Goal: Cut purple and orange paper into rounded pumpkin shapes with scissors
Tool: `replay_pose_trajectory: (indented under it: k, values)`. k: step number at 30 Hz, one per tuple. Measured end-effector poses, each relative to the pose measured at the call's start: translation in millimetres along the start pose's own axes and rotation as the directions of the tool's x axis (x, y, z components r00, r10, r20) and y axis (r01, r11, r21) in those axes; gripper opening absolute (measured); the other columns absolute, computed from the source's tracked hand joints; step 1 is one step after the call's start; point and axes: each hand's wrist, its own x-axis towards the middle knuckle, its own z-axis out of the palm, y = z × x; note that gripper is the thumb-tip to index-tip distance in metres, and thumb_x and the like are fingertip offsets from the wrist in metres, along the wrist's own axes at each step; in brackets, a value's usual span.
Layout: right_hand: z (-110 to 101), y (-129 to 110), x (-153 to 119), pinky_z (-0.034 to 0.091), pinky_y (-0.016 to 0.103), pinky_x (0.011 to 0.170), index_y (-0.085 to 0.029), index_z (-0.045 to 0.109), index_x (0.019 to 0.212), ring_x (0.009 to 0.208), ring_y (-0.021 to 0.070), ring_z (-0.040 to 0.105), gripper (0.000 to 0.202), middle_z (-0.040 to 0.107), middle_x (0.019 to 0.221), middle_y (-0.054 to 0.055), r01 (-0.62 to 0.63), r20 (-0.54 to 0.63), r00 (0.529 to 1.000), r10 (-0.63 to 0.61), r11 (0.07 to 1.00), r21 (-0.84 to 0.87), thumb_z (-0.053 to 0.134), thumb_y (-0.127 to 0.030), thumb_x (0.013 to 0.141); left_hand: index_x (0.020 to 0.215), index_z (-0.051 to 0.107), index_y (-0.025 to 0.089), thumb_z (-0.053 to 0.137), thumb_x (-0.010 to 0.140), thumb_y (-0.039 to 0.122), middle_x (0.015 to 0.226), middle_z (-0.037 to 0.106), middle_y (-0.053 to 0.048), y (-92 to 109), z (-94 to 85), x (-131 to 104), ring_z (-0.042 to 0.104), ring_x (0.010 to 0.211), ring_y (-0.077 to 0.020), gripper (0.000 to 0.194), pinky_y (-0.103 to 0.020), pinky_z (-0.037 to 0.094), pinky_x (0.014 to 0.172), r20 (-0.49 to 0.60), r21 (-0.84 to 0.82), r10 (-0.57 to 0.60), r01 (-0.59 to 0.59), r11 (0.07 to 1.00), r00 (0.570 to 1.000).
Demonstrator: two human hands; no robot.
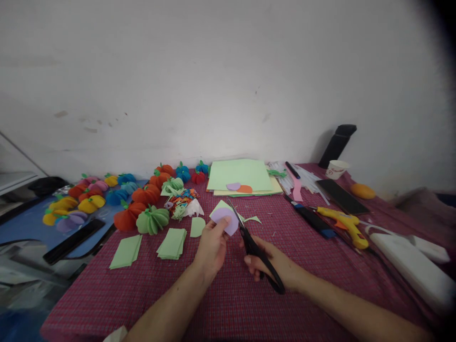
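Observation:
My left hand (213,242) pinches a rounded purple paper piece (228,219) laid over light green paper (220,206). Black-handled scissors (261,255) are gripped in my right hand (272,263), their blades pointing up along the right edge of the held paper. A thin green offcut (252,219) lies on the cloth just beyond the blades. Left of my left hand is a green piece with a rounded end (197,227). Two stacks of green paper rectangles, one nearer (171,243) and one farther left (126,251), rest on the checked cloth.
Paper pumpkins (153,220) in several colours crowd the left, beside a scrap heap (181,202). Large paper sheets (240,173) lie at the back. On the right are a utility knife (313,221), a yellow glue gun (342,223), a phone (342,195) and a paper cup (337,169).

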Motion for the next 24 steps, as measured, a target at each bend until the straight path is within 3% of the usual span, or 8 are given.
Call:
replay_pose_trajectory:
  k: [7, 16, 24]
  values:
    - [-2, -11, -6, 0.042, 0.020, 0.046, -0.018, 0.044, 0.098, 0.045, 0.0060, 0.045, 0.033, 0.047, 0.057, -0.006, -0.019, 0.018, 1.000, 0.020, 0.998, -0.056, 0.056, -0.036, 0.074, 0.077, 0.062, 0.012, 0.067, 0.062, 0.016, 0.077, 0.066, -0.002, 0, 0.6, -1, 0.059, 0.069, -0.0099, 0.016, -0.023, 0.042, 0.071, -0.001, 0.030, 0.015, -0.015, 0.999, 1.000]
    - [-13, -2, -7, 0.042, 0.019, 0.045, -0.018, 0.044, 0.101, 0.047, 0.0063, 0.046, 0.033, 0.047, 0.062, -0.004, 0.004, 0.044, 0.999, -0.001, 0.996, -0.089, 0.055, -0.037, 0.076, 0.073, 0.061, 0.012, 0.069, 0.060, 0.016, 0.074, 0.066, -0.003, -2, 1.6, -2, 0.059, 0.067, -0.0110, 0.016, -0.024, 0.041, 0.070, -0.007, 0.049, 0.010, -0.010, 0.999, 1.000]
    - [-15, -9, -10, 0.043, 0.019, 0.046, -0.019, 0.044, 0.098, 0.048, 0.0060, 0.046, 0.028, 0.047, 0.064, -0.004, -0.006, 0.070, 0.997, 0.014, 0.994, -0.109, 0.054, -0.035, 0.077, 0.075, 0.061, 0.012, 0.069, 0.059, 0.019, 0.078, 0.067, -0.006, -1, 2.3, -2, 0.061, 0.072, -0.0142, 0.019, -0.026, 0.043, 0.072, 0.004, 0.080, 0.014, -0.014, 0.997, 1.000]
